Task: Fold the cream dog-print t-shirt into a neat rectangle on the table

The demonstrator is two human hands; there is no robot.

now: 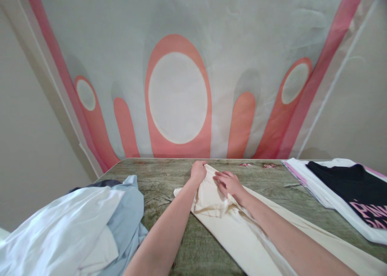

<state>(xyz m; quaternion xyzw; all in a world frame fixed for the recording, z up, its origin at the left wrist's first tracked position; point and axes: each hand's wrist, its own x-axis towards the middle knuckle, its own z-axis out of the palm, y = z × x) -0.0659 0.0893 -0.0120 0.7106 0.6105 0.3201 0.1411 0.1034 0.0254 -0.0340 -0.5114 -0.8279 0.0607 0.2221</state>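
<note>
A cream garment (211,195) lies at a slant across the wood-grain table, with two long parts running toward the lower right like trouser legs. My left hand (198,172) is closed on its far edge, the fingers pinching the fabric. Just to the right, my right hand (230,183) rests on the cloth with its fingers stretched out and apart. Below the hands the fabric is bunched into folds. My right forearm covers part of the garment, and its near end runs out of view.
A loose heap of white and light blue clothes (72,223) sits on the left. On the right is a flat stack of clothes (329,195), topped by a black garment (359,187) with pink lettering. Behind the table (163,175) hangs a printed backdrop (178,98).
</note>
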